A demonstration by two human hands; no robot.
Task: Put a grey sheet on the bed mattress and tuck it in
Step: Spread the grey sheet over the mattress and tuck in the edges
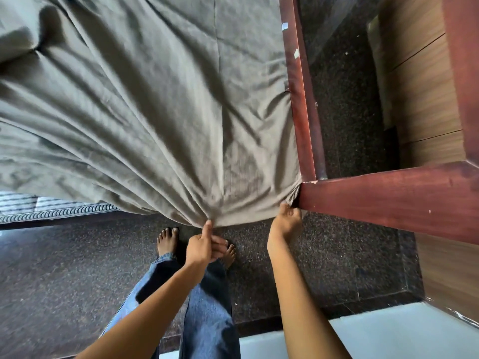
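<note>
The grey sheet (145, 104) covers the mattress (51, 211) across the upper left of the frame, its edge bunched at lower centre. Your left hand (204, 248) pinches that gathered edge, its fingers (207, 228) closed on the cloth. Your right hand (286, 221) grips the sheet corner beside the red wooden bed frame (388, 200), fingers curled shut.

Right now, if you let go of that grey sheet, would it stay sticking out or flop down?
Probably flop. The grey sheet looks soft: it gathers into folds where the left hand pinches its edge. It also seems light, since the fingertips alone hold it up. Near the right hand, by the wooden bed frame, it would likely hang loose.
</note>
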